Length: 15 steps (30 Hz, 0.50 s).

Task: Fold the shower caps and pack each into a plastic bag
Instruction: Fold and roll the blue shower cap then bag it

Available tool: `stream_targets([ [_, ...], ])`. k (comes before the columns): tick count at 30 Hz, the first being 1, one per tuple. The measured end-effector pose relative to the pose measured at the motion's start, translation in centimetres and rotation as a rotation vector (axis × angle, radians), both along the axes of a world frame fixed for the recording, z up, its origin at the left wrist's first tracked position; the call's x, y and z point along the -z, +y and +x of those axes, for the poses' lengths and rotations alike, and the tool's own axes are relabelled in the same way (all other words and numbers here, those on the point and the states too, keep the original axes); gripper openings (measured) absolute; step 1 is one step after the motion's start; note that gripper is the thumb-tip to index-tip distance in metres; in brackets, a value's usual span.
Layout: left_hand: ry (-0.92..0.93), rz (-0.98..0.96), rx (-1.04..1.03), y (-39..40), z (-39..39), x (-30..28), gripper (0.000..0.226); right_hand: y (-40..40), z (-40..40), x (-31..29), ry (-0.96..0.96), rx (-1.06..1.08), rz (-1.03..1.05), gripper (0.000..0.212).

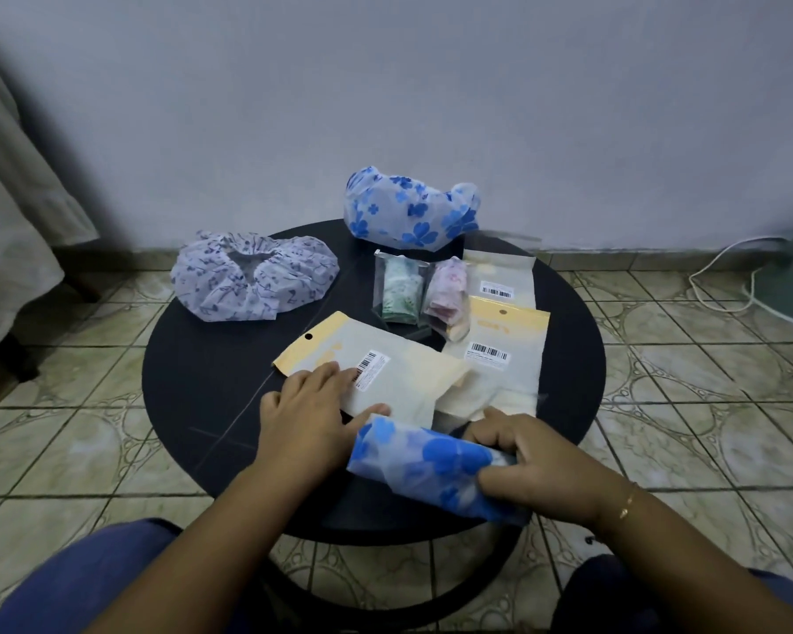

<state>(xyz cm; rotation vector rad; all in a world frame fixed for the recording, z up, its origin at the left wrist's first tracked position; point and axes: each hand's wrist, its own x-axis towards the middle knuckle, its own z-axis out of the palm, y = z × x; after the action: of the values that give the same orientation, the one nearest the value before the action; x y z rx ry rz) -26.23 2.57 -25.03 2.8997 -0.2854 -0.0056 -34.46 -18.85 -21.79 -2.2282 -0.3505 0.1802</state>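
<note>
While two caps are already packed, three still wait, so the job looks a bit under halfway. On the round dark worktop point(193, 395), beyond the hands, lie the largest things: a lilac cap point(253, 279) with small dark sprigs, spread open with its elastic mouth up, far left of the hands, and a puffed blue-flower cap point(408, 210) at the far edge. Neither is folded yet. Nearer, two empty bags point(500, 354) with barcode labels lie to the right, and a third bag point(385, 377) lies flat just ahead of the hands. Between them and the far cap sit two small packed bags point(420, 290), one holding a green roll, one a pink roll. The right hand point(536, 469) grips a rolled cap point(426, 464), translucent with blue flowers, folded into a tight cylinder at the near edge. The left hand point(307, 414) rests on the third bag, fingers fairly straight, seemingly steadying it for loading.
</note>
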Motion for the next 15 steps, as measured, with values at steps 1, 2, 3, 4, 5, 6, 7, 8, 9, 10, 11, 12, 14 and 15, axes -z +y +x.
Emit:
stream_targets([
  [1,0.012,0.01,-0.006,0.2,0.0,-0.1,0.069,-0.1,0.1,0.1,0.008,-0.005,0.004,0.041],
  [2,0.019,0.009,-0.017,0.5,0.1,-0.1,0.068,-0.1,0.1,0.3,0.01,-0.02,0.004,0.039],
  [3,0.022,0.003,-0.029,0.8,0.2,-0.2,0.067,-0.2,0.2,0.4,0.015,-0.039,0.003,0.035],
  [4,0.027,-0.003,-0.038,1.1,0.3,-0.3,0.067,-0.3,0.3,0.4,0.023,-0.05,-0.003,0.032],
  [5,0.036,-0.006,-0.043,1.4,0.4,-0.4,0.067,-0.3,0.3,0.3,0.033,-0.054,-0.011,0.028],
  [6,0.042,-0.008,-0.045,1.7,0.5,-0.4,0.067,-0.2,0.3,0.2,0.04,-0.054,-0.015,0.024],
  [7,0.046,-0.011,-0.047,1.9,0.5,-0.4,0.068,-0.2,0.3,0.1,0.046,-0.05,-0.011,0.021],
  [8,0.049,-0.014,-0.049,2.1,0.4,-0.4,0.068,-0.1,0.2,0.0,0.05,-0.047,-0.007,0.018],
  [9,0.048,-0.016,-0.049,2.3,0.4,-0.4,0.068,-0.1,0.2,0.0,0.049,-0.043,-0.011,0.018],
  [10,0.045,-0.02,-0.047,2.4,0.4,-0.4,0.068,-0.1,0.3,0.1,0.042,-0.039,-0.021,0.018],
  [11,0.044,-0.023,-0.046,2.5,0.4,-0.3,0.068,-0.1,0.3,0.2,0.034,-0.035,-0.035,0.02],
  [12,0.045,-0.023,-0.047,2.6,0.5,-0.3,0.067,-0.2,0.4,0.3,0.027,-0.029,-0.045,0.02],
  [14,0.052,-0.02,-0.046,2.8,0.5,-0.3,0.067,-0.2,0.4,0.3,0.022,-0.024,-0.05,0.019],
  [15,0.055,-0.024,-0.045,2.8,0.5,-0.4,0.067,-0.2,0.4,0.3,0.025,-0.024,-0.047,0.019],
])
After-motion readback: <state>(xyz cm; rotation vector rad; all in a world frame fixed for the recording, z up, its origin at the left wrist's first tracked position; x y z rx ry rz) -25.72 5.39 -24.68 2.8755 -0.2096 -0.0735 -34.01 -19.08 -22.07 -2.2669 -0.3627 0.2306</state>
